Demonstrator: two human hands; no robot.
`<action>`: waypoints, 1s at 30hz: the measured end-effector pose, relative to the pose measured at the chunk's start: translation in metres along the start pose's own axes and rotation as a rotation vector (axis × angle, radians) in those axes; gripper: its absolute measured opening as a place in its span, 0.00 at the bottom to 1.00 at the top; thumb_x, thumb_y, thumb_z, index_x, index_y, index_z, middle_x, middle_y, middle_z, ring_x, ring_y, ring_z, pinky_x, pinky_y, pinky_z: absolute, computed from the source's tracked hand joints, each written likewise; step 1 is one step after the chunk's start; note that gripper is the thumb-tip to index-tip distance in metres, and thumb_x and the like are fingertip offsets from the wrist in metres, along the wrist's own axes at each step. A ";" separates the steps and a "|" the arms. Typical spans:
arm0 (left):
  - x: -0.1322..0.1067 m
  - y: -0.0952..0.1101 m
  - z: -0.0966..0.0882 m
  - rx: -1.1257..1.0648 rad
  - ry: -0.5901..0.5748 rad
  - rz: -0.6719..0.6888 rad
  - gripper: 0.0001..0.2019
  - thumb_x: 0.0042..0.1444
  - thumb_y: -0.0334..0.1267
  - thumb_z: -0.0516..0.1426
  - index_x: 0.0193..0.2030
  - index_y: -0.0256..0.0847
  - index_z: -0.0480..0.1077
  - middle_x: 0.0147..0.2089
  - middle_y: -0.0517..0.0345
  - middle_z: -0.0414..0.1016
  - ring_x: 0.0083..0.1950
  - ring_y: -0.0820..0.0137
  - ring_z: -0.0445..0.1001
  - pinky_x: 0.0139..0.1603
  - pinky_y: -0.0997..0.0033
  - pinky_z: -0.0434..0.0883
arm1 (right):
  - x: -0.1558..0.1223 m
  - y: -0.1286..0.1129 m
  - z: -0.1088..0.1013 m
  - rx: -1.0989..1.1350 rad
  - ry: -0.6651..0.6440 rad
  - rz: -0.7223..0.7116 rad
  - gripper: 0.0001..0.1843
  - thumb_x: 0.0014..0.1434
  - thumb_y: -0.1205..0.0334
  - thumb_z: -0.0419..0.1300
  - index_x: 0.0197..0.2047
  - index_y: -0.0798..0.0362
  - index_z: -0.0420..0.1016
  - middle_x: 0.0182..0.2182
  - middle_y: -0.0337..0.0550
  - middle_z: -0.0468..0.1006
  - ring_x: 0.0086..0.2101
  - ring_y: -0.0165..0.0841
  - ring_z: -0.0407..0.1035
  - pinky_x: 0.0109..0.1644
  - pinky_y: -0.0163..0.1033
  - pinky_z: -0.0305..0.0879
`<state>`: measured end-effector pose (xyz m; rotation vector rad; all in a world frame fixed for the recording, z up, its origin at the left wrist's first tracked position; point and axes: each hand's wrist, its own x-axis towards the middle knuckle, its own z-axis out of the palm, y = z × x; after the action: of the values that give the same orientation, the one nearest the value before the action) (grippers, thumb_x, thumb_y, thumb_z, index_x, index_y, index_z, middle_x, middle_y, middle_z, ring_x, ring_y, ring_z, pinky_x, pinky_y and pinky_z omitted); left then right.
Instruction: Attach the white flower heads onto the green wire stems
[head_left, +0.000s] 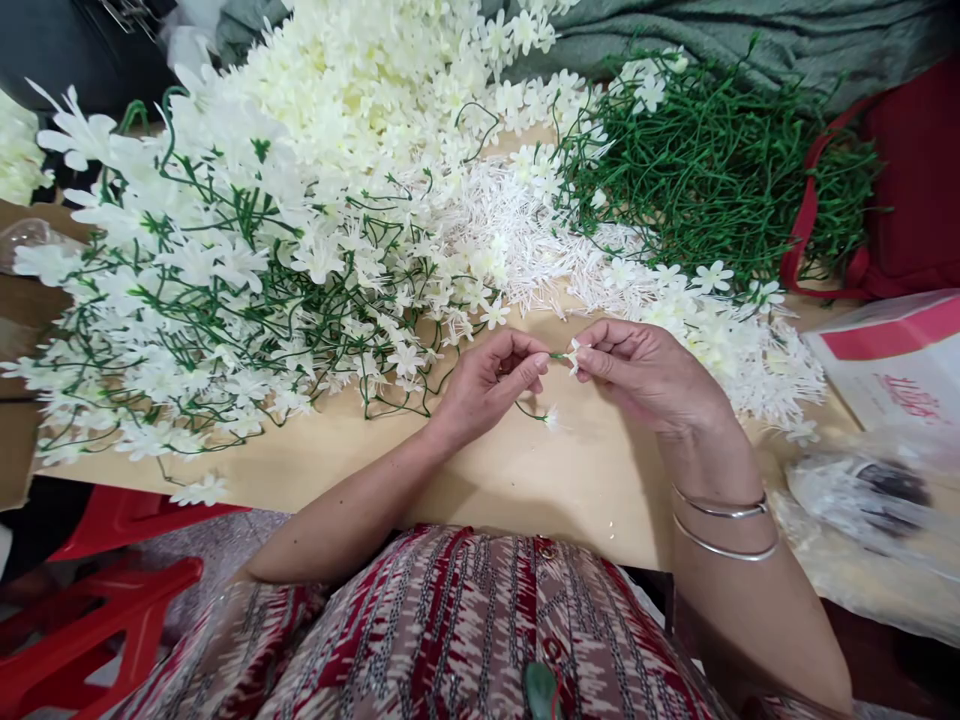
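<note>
Close together above the wooden table (480, 480), my two hands meet at one small piece. Thumb and fingers of my left hand (495, 385) pinch a thin green plastic stem (557, 356), with a branch ending in a small white blossom (551, 418) hanging below. In my right hand (649, 375), the fingertips are closed on a white artificial flower (576, 357) at that stem's tip. Whether the flower is fully on the stem I cannot tell. Left of my hands lies a heap of white flowers on green stems (247, 270).
Behind are loose white petals (390, 90), a pile of thin white pieces (517, 220) and a bundle of bare green stems (697, 160). A red bag (911, 190), a white-and-pink bag (900, 370) and clear plastic (862, 500) sit right. Red stools (112, 610) stand below left.
</note>
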<state>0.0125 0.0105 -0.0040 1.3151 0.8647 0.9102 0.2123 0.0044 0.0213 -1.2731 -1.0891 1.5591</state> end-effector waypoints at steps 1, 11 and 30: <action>0.000 0.000 0.000 0.000 0.002 0.001 0.19 0.63 0.56 0.63 0.41 0.39 0.72 0.33 0.61 0.75 0.31 0.77 0.77 0.33 0.77 0.76 | 0.000 0.000 0.000 -0.001 -0.005 -0.001 0.25 0.42 0.38 0.78 0.29 0.49 0.80 0.20 0.34 0.74 0.22 0.28 0.65 0.28 0.37 0.60; -0.002 0.000 0.001 0.038 -0.004 0.015 0.18 0.65 0.54 0.63 0.41 0.39 0.73 0.33 0.60 0.76 0.31 0.77 0.77 0.34 0.76 0.76 | 0.000 0.002 0.004 -0.019 0.022 -0.016 0.21 0.44 0.43 0.78 0.28 0.49 0.79 0.19 0.33 0.74 0.23 0.28 0.66 0.32 0.38 0.65; -0.002 0.000 0.000 -0.007 -0.003 -0.010 0.20 0.63 0.56 0.64 0.39 0.39 0.72 0.35 0.56 0.82 0.33 0.72 0.83 0.34 0.76 0.79 | 0.001 0.006 0.010 -0.027 -0.059 0.022 0.19 0.51 0.43 0.76 0.31 0.49 0.79 0.26 0.38 0.81 0.30 0.32 0.75 0.37 0.41 0.71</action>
<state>0.0119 0.0090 -0.0038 1.3046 0.8649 0.9025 0.2019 0.0020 0.0164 -1.2675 -1.1403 1.6124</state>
